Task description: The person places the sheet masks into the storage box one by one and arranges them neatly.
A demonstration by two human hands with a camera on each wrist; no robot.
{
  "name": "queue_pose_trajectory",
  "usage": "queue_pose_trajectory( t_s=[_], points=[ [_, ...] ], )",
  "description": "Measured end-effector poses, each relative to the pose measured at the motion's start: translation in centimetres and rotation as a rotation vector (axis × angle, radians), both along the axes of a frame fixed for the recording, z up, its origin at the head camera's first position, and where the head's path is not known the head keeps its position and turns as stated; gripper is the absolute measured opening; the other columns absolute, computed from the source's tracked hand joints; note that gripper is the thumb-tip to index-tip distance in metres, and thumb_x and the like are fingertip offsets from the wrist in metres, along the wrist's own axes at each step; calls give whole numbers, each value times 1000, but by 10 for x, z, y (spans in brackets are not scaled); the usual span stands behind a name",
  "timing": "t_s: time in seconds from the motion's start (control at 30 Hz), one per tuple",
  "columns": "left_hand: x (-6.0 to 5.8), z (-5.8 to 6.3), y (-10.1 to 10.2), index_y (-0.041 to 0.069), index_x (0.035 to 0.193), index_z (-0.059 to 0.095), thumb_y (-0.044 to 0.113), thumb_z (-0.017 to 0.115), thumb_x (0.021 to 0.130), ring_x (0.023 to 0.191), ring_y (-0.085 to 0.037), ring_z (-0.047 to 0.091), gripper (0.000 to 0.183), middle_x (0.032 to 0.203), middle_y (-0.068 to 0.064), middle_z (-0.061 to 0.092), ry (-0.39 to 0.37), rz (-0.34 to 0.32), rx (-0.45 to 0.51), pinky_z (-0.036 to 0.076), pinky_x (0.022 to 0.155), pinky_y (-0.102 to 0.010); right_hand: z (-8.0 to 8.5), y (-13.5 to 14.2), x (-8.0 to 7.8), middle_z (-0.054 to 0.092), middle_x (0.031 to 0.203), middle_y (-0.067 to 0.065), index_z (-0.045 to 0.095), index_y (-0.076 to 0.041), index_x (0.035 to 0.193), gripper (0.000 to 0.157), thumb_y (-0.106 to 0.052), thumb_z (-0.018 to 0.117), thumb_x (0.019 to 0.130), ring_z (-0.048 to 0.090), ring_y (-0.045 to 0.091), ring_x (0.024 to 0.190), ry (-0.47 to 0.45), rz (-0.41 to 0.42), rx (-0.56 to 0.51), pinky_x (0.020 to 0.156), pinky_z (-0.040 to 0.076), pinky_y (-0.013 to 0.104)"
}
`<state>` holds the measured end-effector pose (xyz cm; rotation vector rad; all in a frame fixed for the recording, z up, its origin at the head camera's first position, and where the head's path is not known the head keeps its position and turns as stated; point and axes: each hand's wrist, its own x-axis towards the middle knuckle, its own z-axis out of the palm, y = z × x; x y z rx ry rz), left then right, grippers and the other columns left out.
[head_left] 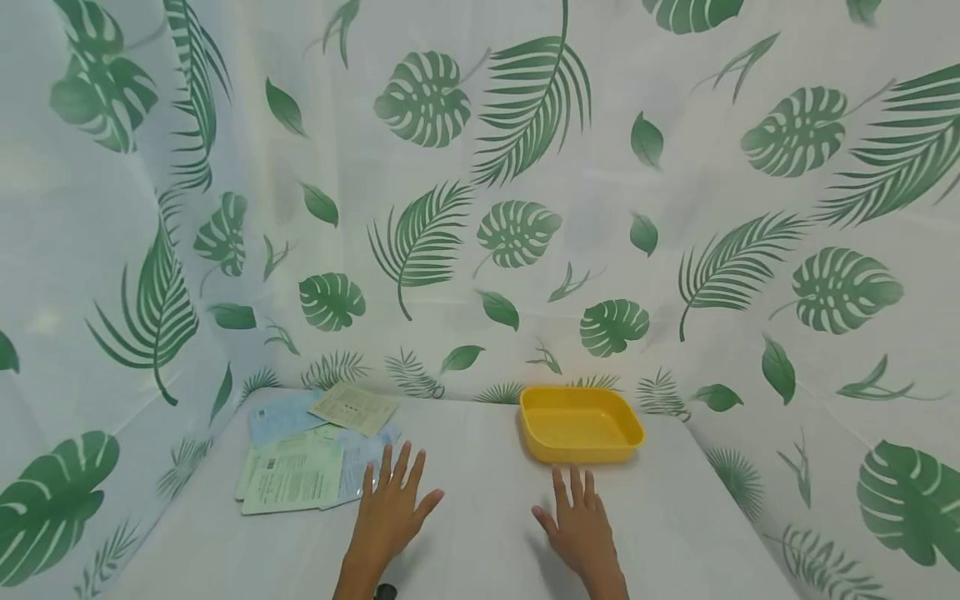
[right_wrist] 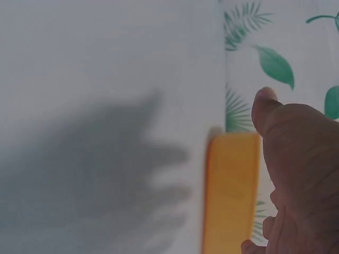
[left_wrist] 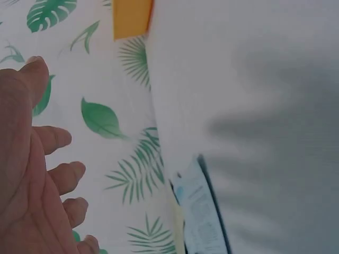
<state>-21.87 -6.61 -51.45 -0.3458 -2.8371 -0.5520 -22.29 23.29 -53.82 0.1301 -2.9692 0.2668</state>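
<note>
My left hand [head_left: 392, 508] hovers over the white table with its fingers spread and holds nothing. Its fingertips overlap the near right edge of a group of flat packets in the head view. Those are a green packet [head_left: 294, 477], a blue packet [head_left: 281, 418], a beige packet [head_left: 356, 407] and others partly covered beneath. The right hand [head_left: 579, 525], also with extended fingers and nothing in it, is just in front of a yellow rectangular tray [head_left: 581, 421]. In the right wrist view the tray's side [right_wrist: 230, 196] shows beyond the hand.
A white curtain with green leaf prints [head_left: 517, 233] hangs behind the table [head_left: 480, 492] and along both sides. The tray stands at the back right, the packets lie at the back left. A small dark round object [head_left: 386, 592] shows by the left wrist.
</note>
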Motion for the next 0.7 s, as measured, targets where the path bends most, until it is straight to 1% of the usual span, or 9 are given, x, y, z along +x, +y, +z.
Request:
queue_pose_trajectory(
  t_s=[0.07,0.13,0.23,0.3,0.37,0.43,0.5,0.6,0.7],
  points=[
    [3,-5,-2,11,149,41,56,45,98,147,-43,21,68,158,-16,31,-32,-1,16,19,113,-66,-9,9,-3,25,155,31,34,-3,150,76,-46,60,93,26,54,140,15,-3,27,101,38,65],
    [5,-10,-4,10,146,45,54,46,98,145,-45,25,65,156,-18,35,-63,-7,20,21,111,-68,-13,20,-12,26,154,33,34,-3,149,75,-41,64,92,34,54,136,39,-8,63,89,48,62],
    [10,-18,-7,7,136,56,48,53,96,138,-48,37,57,147,-20,47,-83,-16,24,30,106,-68,-12,35,-31,25,154,34,34,-3,149,74,-31,68,90,47,52,126,55,-42,113,70,53,57],
    [14,-24,-10,6,123,64,40,60,94,128,-45,50,45,135,-19,58,-47,-21,31,41,98,-63,-9,45,-46,22,154,34,31,-3,150,73,-23,68,90,52,49,118,44,-80,136,65,52,55],
    [18,-31,-13,9,111,69,34,66,91,115,-38,60,32,121,-14,66,2,-14,47,51,86,-55,-7,52,-59,22,154,34,31,-2,149,70,-18,66,91,55,47,111,21,-116,151,66,51,54],
    [23,-39,-17,12,104,70,30,68,89,104,-31,64,23,110,-8,68,20,5,63,53,74,-46,-7,57,-69,30,151,34,36,-1,146,63,-14,65,92,57,46,106,14,-132,172,67,51,55],
    [27,-46,-22,14,100,70,27,69,89,99,-28,64,18,105,-4,67,20,28,74,53,70,-43,-8,60,-76,41,143,33,44,0,139,55,-11,66,91,58,44,102,31,-130,183,68,52,55],
    [31,-52,-30,13,100,70,24,69,89,103,-29,62,16,108,-6,66,-20,38,105,54,74,-45,-11,61,-85,57,119,27,57,-1,123,38,-8,69,88,62,38,92,105,-109,205,62,54,50],
    [34,-56,-36,13,100,69,22,69,89,106,-32,61,15,112,-9,65,-42,32,144,54,79,-49,-10,61,-90,61,98,20,63,-2,108,25,-9,73,86,59,30,76,193,-80,219,55,52,42]
  ],
)
